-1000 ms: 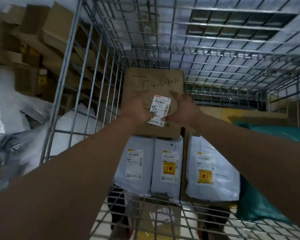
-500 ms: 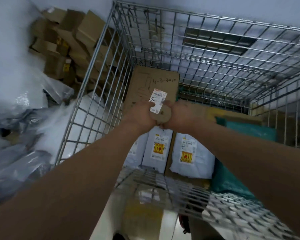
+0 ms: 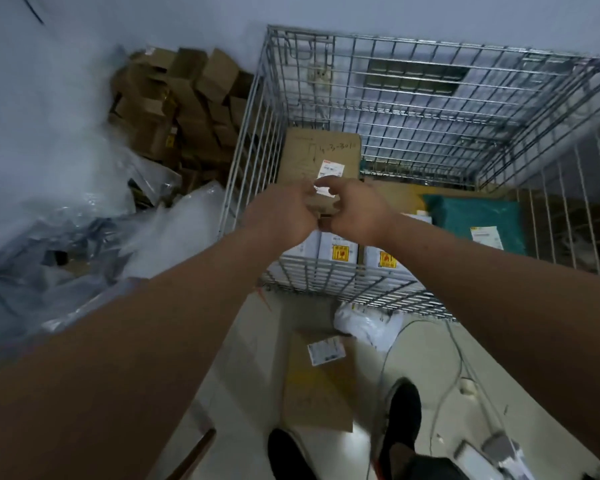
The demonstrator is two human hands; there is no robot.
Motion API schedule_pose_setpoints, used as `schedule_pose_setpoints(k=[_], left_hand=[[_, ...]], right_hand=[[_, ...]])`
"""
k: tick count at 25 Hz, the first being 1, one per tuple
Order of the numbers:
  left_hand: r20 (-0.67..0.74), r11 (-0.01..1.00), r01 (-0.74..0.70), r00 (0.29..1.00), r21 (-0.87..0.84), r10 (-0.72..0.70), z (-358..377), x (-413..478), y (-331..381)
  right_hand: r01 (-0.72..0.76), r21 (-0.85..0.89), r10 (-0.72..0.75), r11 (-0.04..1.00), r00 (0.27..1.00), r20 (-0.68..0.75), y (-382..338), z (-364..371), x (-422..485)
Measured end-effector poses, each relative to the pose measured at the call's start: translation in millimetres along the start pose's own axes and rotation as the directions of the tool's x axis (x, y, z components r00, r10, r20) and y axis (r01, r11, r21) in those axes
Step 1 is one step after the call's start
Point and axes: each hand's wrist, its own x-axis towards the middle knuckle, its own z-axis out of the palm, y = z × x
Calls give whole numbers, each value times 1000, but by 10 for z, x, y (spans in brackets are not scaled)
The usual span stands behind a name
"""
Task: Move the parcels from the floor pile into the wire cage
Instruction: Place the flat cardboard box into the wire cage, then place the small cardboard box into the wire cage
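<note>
1. Wire cage [image 3: 430,109] — open-topped, loaded with grey mailers [image 3: 329,242] and an upright cardboard box [image 3: 321,150].
2. Flat carton [image 3: 317,379] on floor, just outside cage.
3. Left hand [image 3: 279,220] and right hand [image 3: 359,216], fingers curled around small brown parcel [image 3: 324,206] — held above cage interior.

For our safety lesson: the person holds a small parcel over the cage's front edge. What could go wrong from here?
The small parcel, held between the left hand and right hand, could drop onto the white bags with yellow warning stickers. Loose cables and a flat box lie by the shoes: a trip risk.
</note>
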Motion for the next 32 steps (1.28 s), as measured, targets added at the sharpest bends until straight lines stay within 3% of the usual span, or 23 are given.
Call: schedule_pose_setpoints(k=[6, 10, 15, 18, 21, 24, 27, 32], left_hand=[[-221, 994, 58, 972, -88, -77, 243, -902, -48], [-347, 984, 108, 926, -143, -152, 748, -1252, -241], [-323, 954, 235, 903, -184, -284, 1444, -1568, -442], [-214, 930, 332, 908, -160, -361, 1914, -1730, -580], [-82, 895, 415, 899, -161, -431, 2421, -1871, -775], [25, 874, 468, 883, -131, -469, 3002, -1985, -1005], [89, 856, 510, 860, -84, -503, 3556, -2034, -1243], [148, 837, 543, 835, -66, -530, 4443, -1953, -1545]], right_hand=[[145, 157, -117, 977, 978, -171, -97, 712, -382], [259, 155, -215, 953, 943, -253, 109, 1176, -615], [433, -26, -425, 901, 869, -253, 354, 1648, -889], [484, -139, -503, 864, 843, -191, 549, 2063, -1043], [395, -128, -399, 910, 917, -3, 853, 2613, -1196], [163, -126, -135, 979, 969, 209, 1238, 3234, -1298], [4, -191, 44, 982, 968, 248, 1587, 3751, -1311], [-168, -100, 190, 981, 937, 292, 2202, 4476, -1241]])
